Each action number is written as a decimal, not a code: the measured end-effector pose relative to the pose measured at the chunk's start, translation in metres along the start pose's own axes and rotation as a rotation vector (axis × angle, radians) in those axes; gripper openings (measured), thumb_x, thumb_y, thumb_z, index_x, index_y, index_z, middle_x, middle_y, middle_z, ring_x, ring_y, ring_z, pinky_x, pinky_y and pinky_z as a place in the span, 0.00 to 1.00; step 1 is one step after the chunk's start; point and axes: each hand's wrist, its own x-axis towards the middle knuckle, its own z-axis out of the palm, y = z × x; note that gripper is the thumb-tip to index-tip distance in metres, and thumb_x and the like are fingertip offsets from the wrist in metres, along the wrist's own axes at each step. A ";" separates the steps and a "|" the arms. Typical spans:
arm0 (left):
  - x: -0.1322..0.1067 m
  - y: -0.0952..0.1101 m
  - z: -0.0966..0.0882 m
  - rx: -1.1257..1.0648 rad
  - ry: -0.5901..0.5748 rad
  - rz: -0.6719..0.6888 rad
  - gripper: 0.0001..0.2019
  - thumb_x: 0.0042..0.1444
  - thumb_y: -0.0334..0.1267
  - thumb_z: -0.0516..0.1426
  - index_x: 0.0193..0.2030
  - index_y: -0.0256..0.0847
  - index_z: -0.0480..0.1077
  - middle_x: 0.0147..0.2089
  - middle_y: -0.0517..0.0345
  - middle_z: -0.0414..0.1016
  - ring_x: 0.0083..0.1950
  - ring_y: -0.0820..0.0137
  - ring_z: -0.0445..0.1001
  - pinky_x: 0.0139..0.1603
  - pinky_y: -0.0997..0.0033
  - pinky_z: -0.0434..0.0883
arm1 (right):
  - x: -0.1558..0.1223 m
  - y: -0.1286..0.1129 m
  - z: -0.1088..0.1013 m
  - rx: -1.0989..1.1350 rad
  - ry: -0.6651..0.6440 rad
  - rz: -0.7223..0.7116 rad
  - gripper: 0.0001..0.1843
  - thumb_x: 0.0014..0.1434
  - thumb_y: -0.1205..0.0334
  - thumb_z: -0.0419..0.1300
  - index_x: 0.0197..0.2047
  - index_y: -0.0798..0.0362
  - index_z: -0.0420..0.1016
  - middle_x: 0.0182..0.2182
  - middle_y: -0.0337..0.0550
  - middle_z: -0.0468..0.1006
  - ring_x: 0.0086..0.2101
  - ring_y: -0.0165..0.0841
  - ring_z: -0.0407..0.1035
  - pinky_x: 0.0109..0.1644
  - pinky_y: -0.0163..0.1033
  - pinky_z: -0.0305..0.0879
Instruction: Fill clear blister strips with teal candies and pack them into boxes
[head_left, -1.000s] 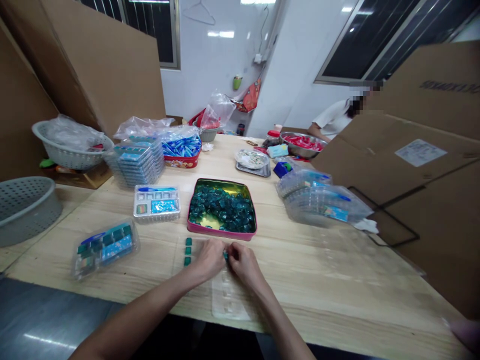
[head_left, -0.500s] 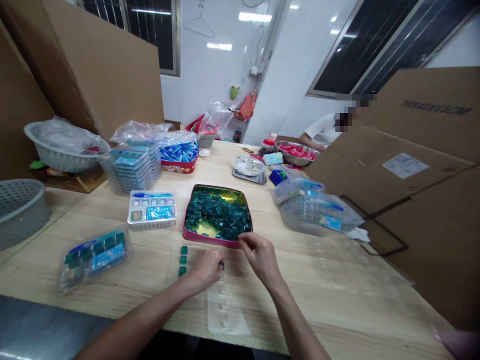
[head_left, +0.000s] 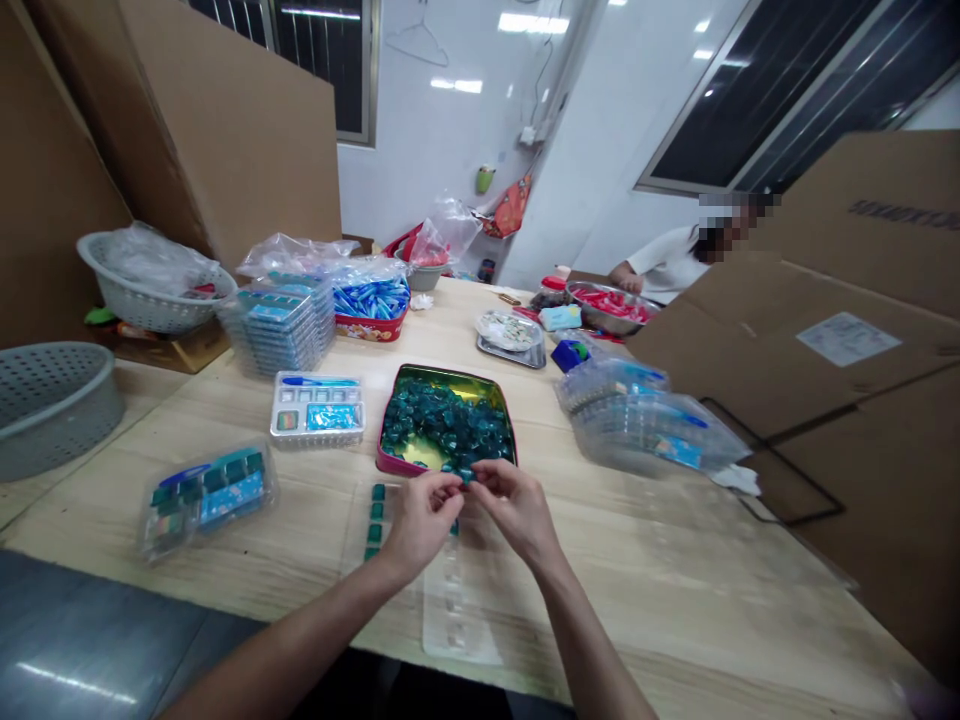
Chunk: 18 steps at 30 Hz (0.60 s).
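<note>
My left hand and my right hand meet just in front of a pink-rimmed tin full of small teal pieces. Both hands pinch teal pieces between the fingertips at the tin's near edge. Under the hands lies a clear plastic tray on the wooden table. Three teal pieces sit in a column in the tray's left side.
A filled clear pack lies at the left, another pack behind it, and stacks of packs further back. Empty clear trays are piled at the right. Grey baskets and cardboard sheets flank the table. A person sits at the far end.
My right hand went to the tin and came back with teal pieces. My left hand lifted from the tray to meet it near the tin's edge.
</note>
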 end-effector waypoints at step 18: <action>-0.013 -0.004 -0.010 -0.540 -0.193 -0.453 0.11 0.32 0.33 0.65 0.24 0.33 0.69 0.19 0.60 0.71 0.19 0.77 0.67 0.22 0.77 0.59 | -0.044 -0.007 0.013 0.882 -0.294 0.452 0.16 0.40 0.60 0.72 0.31 0.55 0.73 0.25 0.39 0.77 0.26 0.29 0.72 0.27 0.31 0.65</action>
